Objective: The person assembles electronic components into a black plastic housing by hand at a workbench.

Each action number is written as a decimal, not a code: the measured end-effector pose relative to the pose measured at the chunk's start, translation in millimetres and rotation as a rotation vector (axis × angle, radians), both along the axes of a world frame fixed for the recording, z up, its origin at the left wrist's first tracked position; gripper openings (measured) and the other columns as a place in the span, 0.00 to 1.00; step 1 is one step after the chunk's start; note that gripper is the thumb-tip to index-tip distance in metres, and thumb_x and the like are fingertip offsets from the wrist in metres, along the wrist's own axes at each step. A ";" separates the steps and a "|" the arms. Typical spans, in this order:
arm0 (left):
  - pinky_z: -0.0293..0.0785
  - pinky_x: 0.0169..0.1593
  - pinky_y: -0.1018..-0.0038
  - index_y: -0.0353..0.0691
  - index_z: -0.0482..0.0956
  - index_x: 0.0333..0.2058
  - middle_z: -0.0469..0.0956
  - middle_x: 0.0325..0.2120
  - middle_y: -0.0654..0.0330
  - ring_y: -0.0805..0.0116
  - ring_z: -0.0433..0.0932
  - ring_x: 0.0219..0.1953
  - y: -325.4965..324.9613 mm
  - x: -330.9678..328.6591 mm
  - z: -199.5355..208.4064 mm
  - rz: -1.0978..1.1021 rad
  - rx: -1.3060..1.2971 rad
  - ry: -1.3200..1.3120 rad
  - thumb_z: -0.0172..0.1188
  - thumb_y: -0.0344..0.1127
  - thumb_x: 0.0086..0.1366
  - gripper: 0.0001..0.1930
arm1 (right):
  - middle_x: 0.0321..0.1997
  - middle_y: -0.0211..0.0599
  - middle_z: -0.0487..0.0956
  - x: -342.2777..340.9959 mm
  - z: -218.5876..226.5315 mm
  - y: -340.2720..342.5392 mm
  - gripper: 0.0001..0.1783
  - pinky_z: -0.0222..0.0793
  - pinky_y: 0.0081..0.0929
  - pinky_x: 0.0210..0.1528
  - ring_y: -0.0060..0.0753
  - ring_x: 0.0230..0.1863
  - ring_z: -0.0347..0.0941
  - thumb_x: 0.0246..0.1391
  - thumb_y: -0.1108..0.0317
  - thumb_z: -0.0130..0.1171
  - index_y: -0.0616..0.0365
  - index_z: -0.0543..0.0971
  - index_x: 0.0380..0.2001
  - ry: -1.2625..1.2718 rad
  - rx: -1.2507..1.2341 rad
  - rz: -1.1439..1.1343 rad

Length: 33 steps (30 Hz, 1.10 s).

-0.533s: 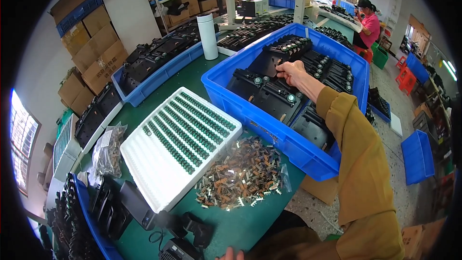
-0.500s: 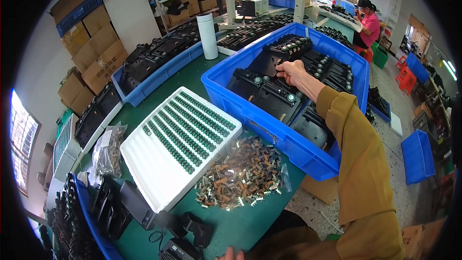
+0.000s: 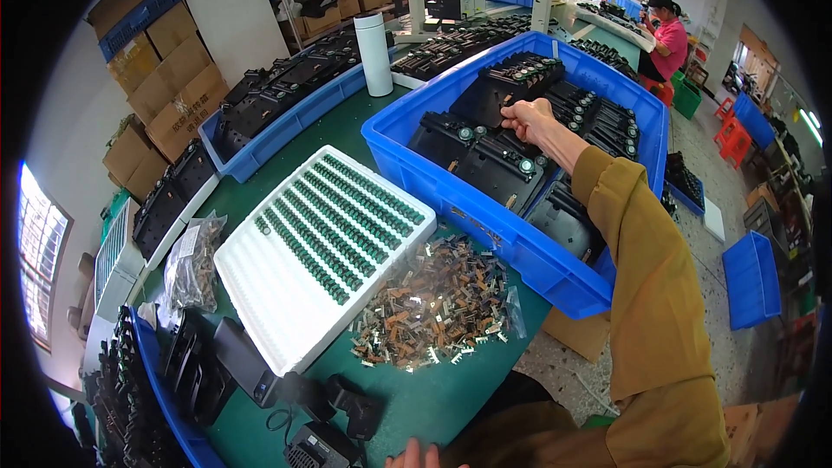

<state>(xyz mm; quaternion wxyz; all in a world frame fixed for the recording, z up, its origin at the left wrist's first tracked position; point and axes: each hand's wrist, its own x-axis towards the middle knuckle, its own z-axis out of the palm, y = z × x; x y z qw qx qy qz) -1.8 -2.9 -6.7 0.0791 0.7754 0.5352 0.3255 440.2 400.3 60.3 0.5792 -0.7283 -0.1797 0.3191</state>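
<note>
My right hand (image 3: 530, 120) reaches into a large blue plastic crate (image 3: 485, 225). Its thumb and fingers are pinched together beside a black plastic housing (image 3: 478, 104); whatever lies between them is hidden. More black housings with round green parts fill the crate, some in tight rows. At the bottom edge of the picture, the fingertips of my left hand (image 3: 414, 456) rest stretched out by the table's front edge, holding nothing visible. Between the hands lies a loose heap of small brown-and-metal parts (image 3: 438, 308). A white foam tray (image 3: 286, 312) beside it carries rows of small green-and-black parts.
A white bottle (image 3: 373, 56) stands behind the tray. Left are a blue tray of black housings (image 3: 277, 134), a plastic bag of parts (image 3: 192, 264) and a black charger-like device (image 3: 322, 449). A person in pink (image 3: 669, 48) sits far right.
The view has shifted slightly. My right hand stays pinched at nearly the same spot in the crate, and a little more of my left fingers shows at the bottom edge.
</note>
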 end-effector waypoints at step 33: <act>0.72 0.52 0.57 0.36 0.81 0.43 0.76 0.52 0.52 0.56 0.75 0.45 3.3 -4.7 5.4 0.079 -0.011 -0.025 0.71 0.41 0.55 0.20 | 0.27 0.21 0.77 -244.8 145.1 -131.4 0.13 0.63 0.09 0.24 0.10 0.23 0.67 0.55 0.63 0.64 0.55 0.82 0.41 -0.510 0.323 1.173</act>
